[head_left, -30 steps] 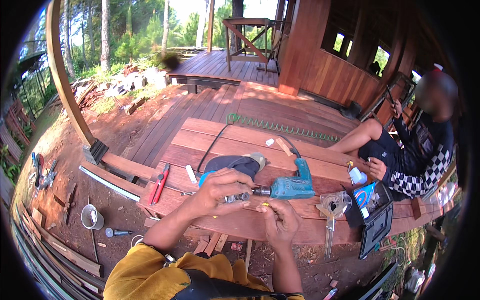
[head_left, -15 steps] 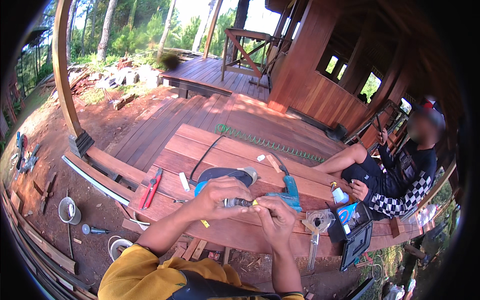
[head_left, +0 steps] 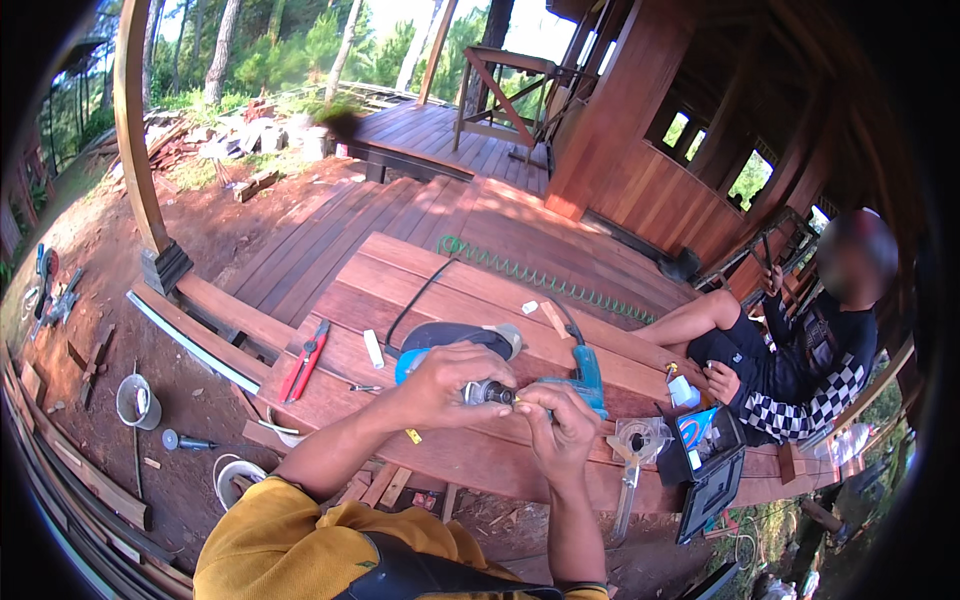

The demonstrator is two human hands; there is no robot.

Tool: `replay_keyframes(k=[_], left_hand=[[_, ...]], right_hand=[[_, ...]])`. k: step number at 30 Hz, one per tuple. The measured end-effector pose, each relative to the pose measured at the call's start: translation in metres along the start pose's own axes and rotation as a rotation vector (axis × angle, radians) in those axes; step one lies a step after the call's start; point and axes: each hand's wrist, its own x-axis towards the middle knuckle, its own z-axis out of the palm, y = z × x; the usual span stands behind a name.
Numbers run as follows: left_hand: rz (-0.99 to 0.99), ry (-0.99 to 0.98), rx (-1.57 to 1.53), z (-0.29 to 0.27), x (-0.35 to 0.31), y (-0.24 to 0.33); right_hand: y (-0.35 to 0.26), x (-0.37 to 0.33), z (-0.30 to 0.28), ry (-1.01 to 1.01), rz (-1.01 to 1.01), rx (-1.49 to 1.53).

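My left hand [head_left: 445,385] grips the chuck end of a teal power drill [head_left: 578,384] that lies on the reddish wooden planks [head_left: 420,280]. My right hand [head_left: 556,425] pinches something small at the tip of the chuck [head_left: 492,393]; what it is cannot be made out. The drill's black cord [head_left: 415,300] runs back across the planks. Under my left hand lies a blue and black power tool [head_left: 450,340].
Red-handled pliers [head_left: 306,360] lie on the planks at the left. A chuck-like metal tool [head_left: 632,450] and an open black and blue case [head_left: 705,465] sit at the right. A person in a checked garment [head_left: 800,360] sits to the right. A green coiled hose [head_left: 540,280] lies farther back.
The view has shifted and tilted a little. Both hands stay together at the drill's chuck, with the right fingers now closer to the tip.
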Motion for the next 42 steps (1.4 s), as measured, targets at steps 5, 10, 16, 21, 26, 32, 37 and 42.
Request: replay_keyframes(k=[5, 10, 16, 21, 26, 32, 37, 42], left_hand=[[-0.008, 0.004, 0.019, 0.004, -0.003, -0.002], [-0.016, -0.008, 0.046, 0.005, -0.003, -0.002], [-0.024, -0.019, 0.058, 0.007, -0.003, -0.003], [-0.026, -0.028, 0.061, 0.007, -0.003, -0.003], [-0.026, -0.032, 0.038, 0.008, -0.002, -0.003], [-0.042, -0.034, 0.053, 0.008, -0.002, -0.002], [-0.002, 0.001, 0.017, 0.011, 0.002, -0.004], [-0.033, -0.027, -0.076, 0.008, 0.002, -0.005]], right_hand=[[0.005, 0.0, 0.001, -0.012, 0.056, 0.049], [0.008, -0.004, 0.0, -0.008, 0.063, 0.08], [0.009, -0.004, 0.001, -0.023, 0.031, 0.066], [0.002, -0.002, -0.003, -0.059, 0.009, -0.039], [-0.007, 0.005, -0.012, -0.12, -0.091, -0.182], [-0.021, 0.014, -0.016, -0.181, -0.115, -0.325], [-0.032, 0.023, -0.023, -0.288, -0.096, -0.41], [-0.032, 0.032, -0.025, -0.352, -0.097, -0.347]])
